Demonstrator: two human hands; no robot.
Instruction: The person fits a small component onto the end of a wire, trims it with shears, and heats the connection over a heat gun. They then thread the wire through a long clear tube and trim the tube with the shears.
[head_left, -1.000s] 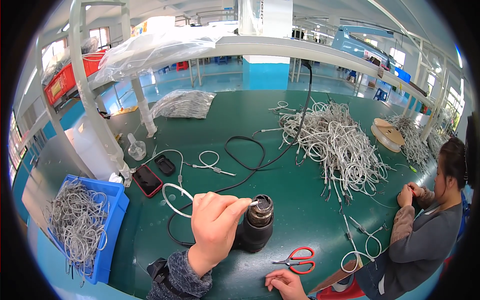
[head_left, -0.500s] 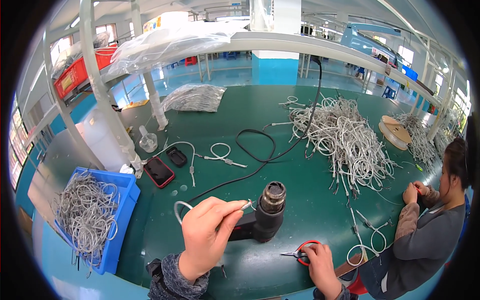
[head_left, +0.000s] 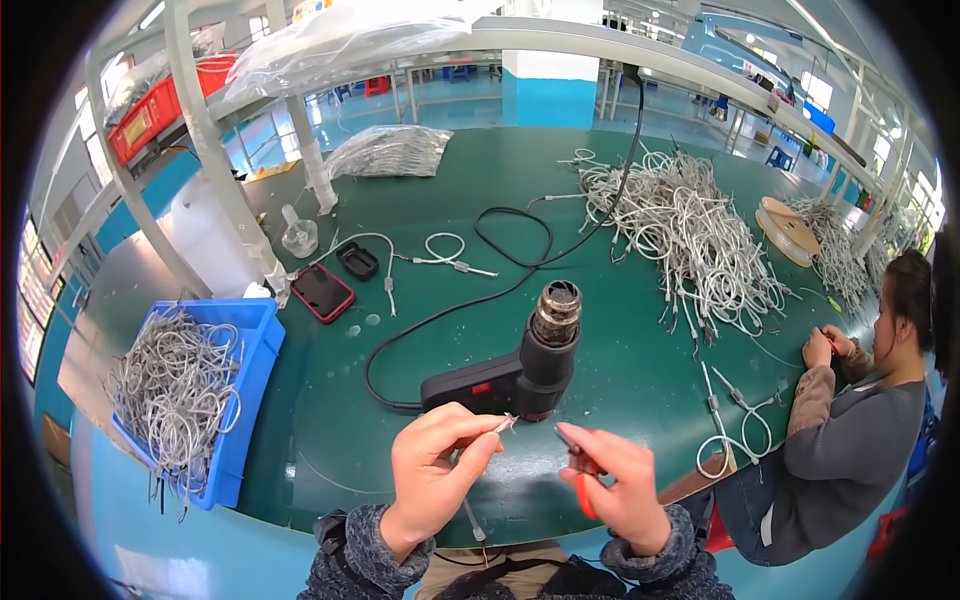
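Observation:
Between the thumb and forefinger of my left hand is the end of a grey cable, its fine wires fanned out at the tip. A length of that cable seems to hang below the palm near the table's front edge. My right hand is closed around small red-handled nippers; their jaws are partly hidden by my fingers and point toward the cable end, a short gap away. Just beyond both hands a black heat gun stands on the green table, nozzle upward.
A blue bin of coiled cables stands at left. A phone, a black case and a small bottle lie behind. A cable heap and a spool sit at far right. A co-worker sits at right.
My right hand has lifted the nippers off the table and brought them up toward the left hand. My left hand has lowered slightly with the cable end.

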